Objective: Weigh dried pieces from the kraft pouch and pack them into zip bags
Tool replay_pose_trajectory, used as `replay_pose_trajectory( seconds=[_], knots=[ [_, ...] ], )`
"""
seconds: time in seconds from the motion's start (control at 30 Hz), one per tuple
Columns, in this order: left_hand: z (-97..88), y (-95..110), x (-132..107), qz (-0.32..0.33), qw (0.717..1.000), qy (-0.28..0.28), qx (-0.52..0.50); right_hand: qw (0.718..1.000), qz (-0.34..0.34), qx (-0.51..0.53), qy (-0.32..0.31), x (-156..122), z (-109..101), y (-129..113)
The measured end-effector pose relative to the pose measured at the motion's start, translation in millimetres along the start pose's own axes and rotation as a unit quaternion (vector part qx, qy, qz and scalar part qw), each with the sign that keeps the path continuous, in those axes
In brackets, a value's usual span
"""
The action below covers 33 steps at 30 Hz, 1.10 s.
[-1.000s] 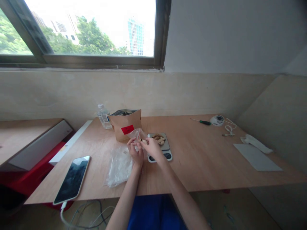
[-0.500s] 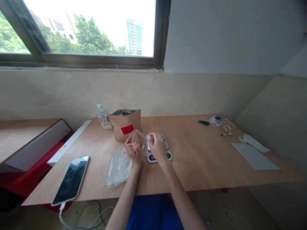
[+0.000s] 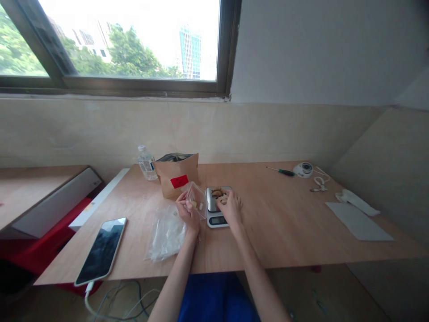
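My left hand (image 3: 188,209) is closed on a small clear zip bag (image 3: 198,196), holding it upright just left of a kitchen scale (image 3: 211,205). A small white item shows inside the bag. On the scale's steel plate lies a little heap of brown and beige dried pieces (image 3: 217,193), too small to name exactly. My right hand (image 3: 231,206) is over the plate's right side, its fingers curled round the pieces. The hand covers part of the plate. Below my left hand, a bundle of clear plastic bags (image 3: 165,235) lies flat on the table.
An open kraft pouch (image 3: 179,172) with a red label stands behind my left hand, beside a water bottle (image 3: 146,164). A phone (image 3: 101,251) on a cable lies left. Rightward are a screwdriver (image 3: 284,172), a dome camera (image 3: 303,169) and a white sheet (image 3: 358,221).
My right hand has moved down and right from above the scale's left part. The dried pieces and the scale's display now show. My left hand still holds the bag.
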<state>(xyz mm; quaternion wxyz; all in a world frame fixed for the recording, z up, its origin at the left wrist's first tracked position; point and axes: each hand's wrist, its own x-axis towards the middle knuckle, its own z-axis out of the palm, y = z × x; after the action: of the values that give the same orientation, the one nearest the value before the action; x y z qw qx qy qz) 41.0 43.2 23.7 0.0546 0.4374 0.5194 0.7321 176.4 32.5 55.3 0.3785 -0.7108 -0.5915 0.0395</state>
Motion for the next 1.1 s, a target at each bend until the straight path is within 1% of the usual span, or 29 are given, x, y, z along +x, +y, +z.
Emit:
replay_pose_trajectory(
  seconds=[0.07,0.13,0.23,0.3,0.33,0.37,0.43,0.47,0.53,0.57,0.63,0.7,0.73,0.77,0.8,0.83,0.9,0.97,1.0,1.03,1.1],
  knots=[
    [0.2,-1,0,0.003,1.0,0.001,0.005,0.996,-0.012,0.086,0.012,0,-6,-12],
    [0.1,-1,-1,0.015,1.0,0.008,0.015,0.982,-0.045,0.185,-0.012,0,-11,-27],
    [-0.5,-1,-2,0.021,0.999,0.03,0.024,0.95,-0.072,0.286,-0.105,-2,-9,-49],
    [-0.9,-1,-2,0.013,0.999,0.044,0.024,0.929,-0.049,0.329,-0.162,-3,1,-60],
    [-1.0,-2,-2,0.009,0.998,0.05,0.024,0.92,-0.026,0.349,-0.177,-4,8,-64],
    [-0.9,-2,-2,0.006,0.998,0.055,0.025,0.912,-0.003,0.368,-0.181,-4,15,-67],
    [-0.5,-2,-2,0.004,0.998,0.063,0.029,0.903,0.031,0.398,-0.159,-4,26,-72],
    [-0.1,-3,-2,0.004,0.997,0.066,0.031,0.901,0.029,0.408,-0.145,-4,30,-74],
    [0.6,-4,-1,0.005,0.997,0.069,0.033,0.895,-0.012,0.424,-0.138,-3,34,-75],
    [1.0,-5,-1,0.004,0.997,0.07,0.033,0.889,-0.039,0.43,-0.152,-3,34,-76],
    [1.5,-6,0,0.001,0.997,0.072,0.033,0.872,-0.077,0.434,-0.211,-3,30,-75],
    [1.7,-6,0,-0.004,0.997,0.075,0.034,0.864,-0.086,0.416,-0.27,-4,23,-73],
    [1.7,-6,1,-0.007,0.996,0.077,0.034,0.864,-0.091,0.401,-0.289,-4,18,-72],
    [1.7,-6,1,-0.01,0.996,0.079,0.034,0.868,-0.099,0.388,-0.294,-3,14,-71],
    [1.6,-6,1,-0.012,0.996,0.081,0.034,0.875,-0.107,0.379,-0.282,-2,11,-71],
    [1.5,-5,1,-0.013,0.996,0.083,0.033,0.885,-0.115,0.371,-0.256,-1,7,-69],
    [1.3,-4,2,-0.014,0.996,0.084,0.03,0.918,-0.124,0.335,-0.174,5,4,-65],
    [1.4,-3,2,-0.014,0.996,0.085,0.025,0.957,-0.117,0.25,-0.087,13,5,-56],
    [1.5,-3,3,-0.013,0.996,0.085,0.021,0.974,-0.108,0.192,-0.06,17,6,-50],
    [1.7,-2,3,-0.012,0.996,0.084,0.018,0.986,-0.096,0.131,-0.043,20,8,-43],
    [2.2,-2,3,-0.008,0.997,0.081,0.01,0.996,-0.08,0.027,-0.042,23,13,-29]
  ],
)
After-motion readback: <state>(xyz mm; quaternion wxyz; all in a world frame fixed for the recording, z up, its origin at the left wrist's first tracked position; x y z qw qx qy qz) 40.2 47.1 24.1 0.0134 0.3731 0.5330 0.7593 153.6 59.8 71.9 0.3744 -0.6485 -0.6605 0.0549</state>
